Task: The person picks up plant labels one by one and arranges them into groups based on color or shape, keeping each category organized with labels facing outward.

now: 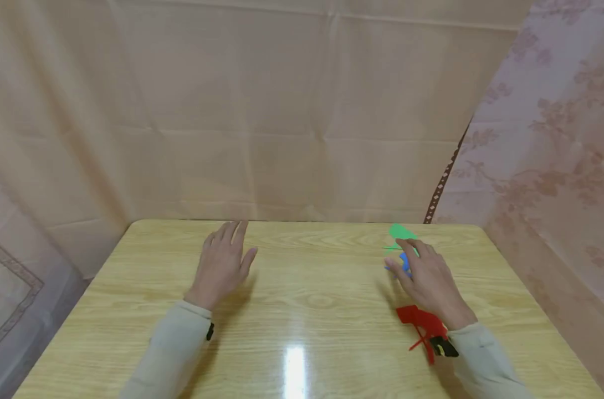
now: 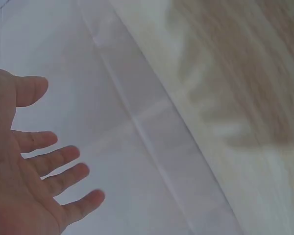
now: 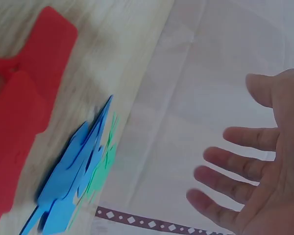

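My left hand (image 1: 221,270) hovers over the left half of the wooden table, fingers spread and holding nothing. In the left wrist view the same hand (image 2: 34,181) shows a bare palm. On the other side, my right hand (image 1: 431,280) is held above the table with thumb and fingers apart, partly covering several flat plastic tags with thin tails. Red tags (image 1: 415,316) lie nearest the sleeve, blue tags (image 1: 405,261) by the thumb, and green tags (image 1: 400,231) farthest back. The right wrist view shows red (image 3: 49,58), blue (image 3: 71,181) and green tags (image 3: 104,169) in separate groups.
The wooden table (image 1: 312,277) ends at a beige cloth (image 1: 282,111) hanging behind it. A flower-patterned cloth (image 1: 556,138) hangs along the right side. Dark straps show at both wrists. A bright reflection lies at the front middle of the table.
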A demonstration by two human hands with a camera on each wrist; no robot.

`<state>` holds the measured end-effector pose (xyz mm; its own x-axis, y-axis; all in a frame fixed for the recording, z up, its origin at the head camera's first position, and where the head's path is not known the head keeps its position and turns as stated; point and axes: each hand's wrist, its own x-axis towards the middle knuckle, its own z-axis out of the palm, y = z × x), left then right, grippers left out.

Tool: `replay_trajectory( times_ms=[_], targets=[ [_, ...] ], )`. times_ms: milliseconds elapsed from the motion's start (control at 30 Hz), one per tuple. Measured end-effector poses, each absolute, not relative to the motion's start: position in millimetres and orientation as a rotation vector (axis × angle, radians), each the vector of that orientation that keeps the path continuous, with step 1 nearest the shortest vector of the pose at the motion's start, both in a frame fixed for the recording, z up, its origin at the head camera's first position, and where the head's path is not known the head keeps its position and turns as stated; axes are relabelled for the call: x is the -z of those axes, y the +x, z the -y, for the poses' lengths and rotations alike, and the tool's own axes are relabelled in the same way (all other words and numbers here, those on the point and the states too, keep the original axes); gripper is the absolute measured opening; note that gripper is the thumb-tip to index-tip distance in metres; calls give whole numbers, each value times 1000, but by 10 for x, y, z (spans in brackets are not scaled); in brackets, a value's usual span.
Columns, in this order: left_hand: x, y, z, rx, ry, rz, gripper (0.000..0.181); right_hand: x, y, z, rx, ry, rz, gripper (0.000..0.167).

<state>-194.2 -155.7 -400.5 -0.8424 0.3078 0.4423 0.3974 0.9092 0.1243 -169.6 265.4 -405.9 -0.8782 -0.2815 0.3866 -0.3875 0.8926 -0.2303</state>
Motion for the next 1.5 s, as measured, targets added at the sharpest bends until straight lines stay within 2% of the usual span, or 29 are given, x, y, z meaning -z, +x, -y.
replay_trajectory(
  times_ms=[200, 533, 1067, 1500],
  targets=[
    [4062, -1886, 1347, 279, -620, 2684, 48, 4076, -1609, -2739, -427, 480, 2738, 46],
    [4167, -1719, 811, 277, -888, 2735, 31, 4107, -1459, -2906, -404, 427, 2806, 38],
    [4226, -1493, -35, 73, -1233, 2755, 28, 4260, -1218, -3200, -388, 352, 2897, 27],
    [4331, -1378, -681, -87, -1453, 2713, 29, 4355, -1055, -3410, -443, 271, 2979, 33]
  ],
)
